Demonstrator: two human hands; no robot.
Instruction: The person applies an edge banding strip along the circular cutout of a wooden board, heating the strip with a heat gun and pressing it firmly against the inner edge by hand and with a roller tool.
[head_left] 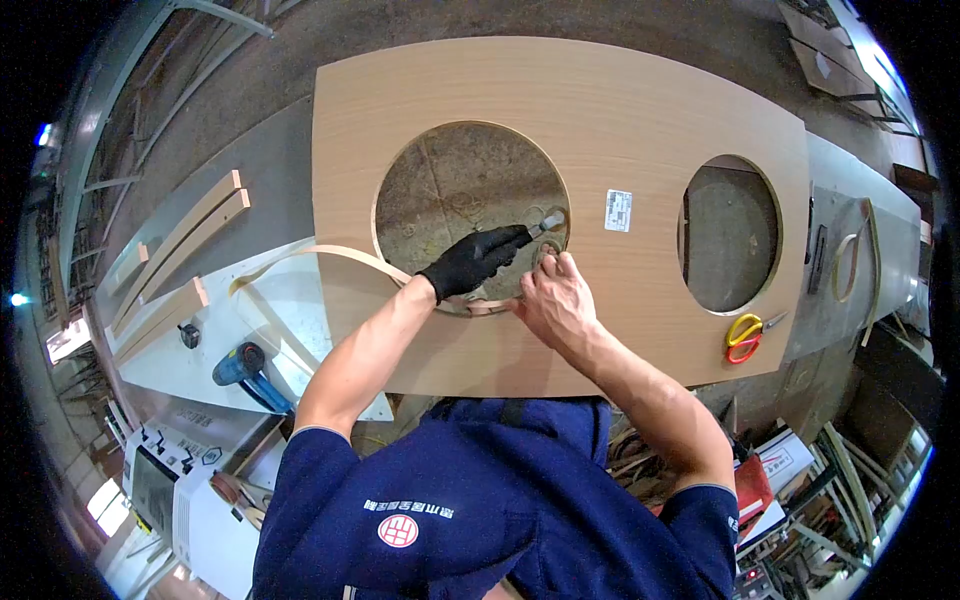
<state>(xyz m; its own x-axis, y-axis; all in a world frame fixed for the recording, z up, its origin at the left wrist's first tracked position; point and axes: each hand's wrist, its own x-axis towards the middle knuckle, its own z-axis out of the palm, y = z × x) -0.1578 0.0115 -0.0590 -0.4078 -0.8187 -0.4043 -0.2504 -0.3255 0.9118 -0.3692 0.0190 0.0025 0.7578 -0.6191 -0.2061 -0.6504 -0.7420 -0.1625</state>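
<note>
Here, Chinese lettering (pixel 408 508) marks the navy shirt (pixel 440 460); the wood-grain panel (pixel 640 305), its label (pixel 618 211) illegible, lies across a workshop desk (pixel 265 155). At the larger cutout (pixel 376 205), beside an edging strip (pixel 345 252), the left grip (pixel 475 262) wraps a small tool (pixel 548 223); the right grip (pixel 560 302) curls, its hold unclear.

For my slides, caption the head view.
Gloved left hand, bare right hand at a round opening in a tan panel.

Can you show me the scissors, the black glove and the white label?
Scissors (pixel 758 332): head view, where the handles meet.
Black glove (pixel 474 262): head view, its middle part.
White label (pixel 618 211): head view, its printed middle.
</note>
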